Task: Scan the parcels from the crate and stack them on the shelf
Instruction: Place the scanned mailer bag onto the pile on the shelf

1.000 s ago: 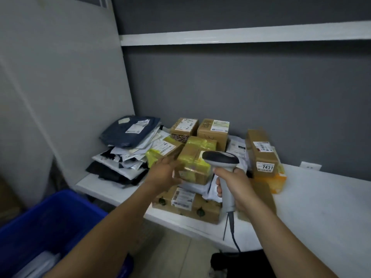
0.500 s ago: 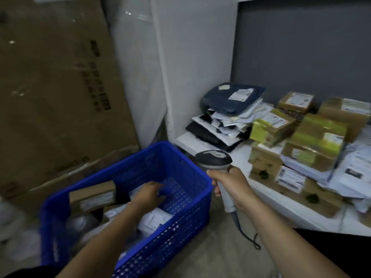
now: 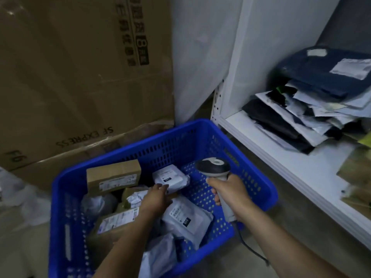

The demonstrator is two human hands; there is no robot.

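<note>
Head view. The gaze, a second ago on the cartons stacked on the shelf (image 3: 281, 157) where the left hand (image 3: 158, 199) rested against a yellow-taped box, has swung down and left to the crate (image 3: 200, 125). The left hand now reaches deep inside it. Judged from this, one parcel has been shelved and a new cycle begins: pick, then scan.

The left hand's fingers are stretched out, their tips on the near edge of a small white parcel (image 3: 170, 177) at the back of the crate. They are not yet closed round it. The right hand (image 3: 228, 193) is clenched round the handle of the scanner (image 3: 212, 167), held upright over the crate's right side, as it was before.

Materials and shapes:
- **Crate:** blue moulded plastic, rectangular, with perforated walls and floor.
- **Small white parcel:** a glossy, creased plastic bag with a dark printed label. It should deform under a pinch.
- **Brown carton (image 3: 113, 175):** rigid, taped, oblong, propped against the rear wall.
- **Pale mailer (image 3: 186, 217):** soft and flat, lying label up beside the left wrist.
- **Scanner:** grey, with a smooth, rounded, dark head.
- **Shelf:** white painted board. At its left end sits a slumped pile of mailers (image 3: 311, 109), dark and white film.
- **Large cardboard box (image 3: 80, 67):** printed, standing behind the crate.
</note>
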